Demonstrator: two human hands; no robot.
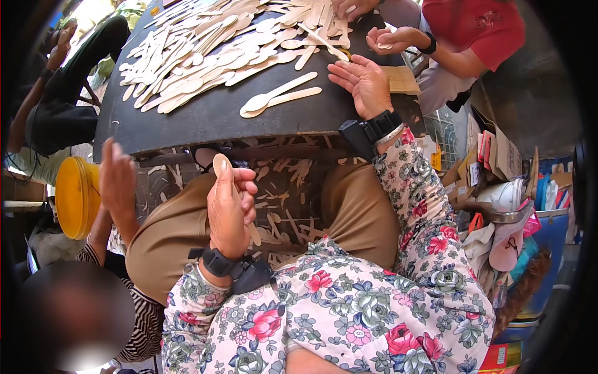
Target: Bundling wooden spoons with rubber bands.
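- Across the upper half of the view, a dark round table (pixel 205 118) is carrying the work; its near edge is curving just above the person's knees.
- Over the far half of the table, a large heap of flat wooden spoons (pixel 205 43) is lying, spreading from the far left edge toward the far right edge.
- Near the middle of the near edge, two wooden spoons (pixel 280 95) are lying side by side, apart from the heap, bowls pointing left.
- At the right edge of the table, the right hand (pixel 364 84) is resting palm up with fingers spread and relaxed; it is grasping nothing, and the pair of spoons is lying just to its left.
- Below the near edge, above the lap, the left hand (pixel 229 212) is closing its fingers around a bundle of wooden spoons (pixel 222 167); one rounded bowl is projecting above the fingers and a handle end is showing below the palm.
- Both wrists are wearing black strapped devices, and both sleeves are floral.
- At the far right corner, another person in a red shirt (pixel 476 25) is handling spoons.
- At the left, another person's hand (pixel 117 181) is rising beside a yellow bucket (pixel 73 196).
- Under the table, loose spoons are lying scattered on the ground.
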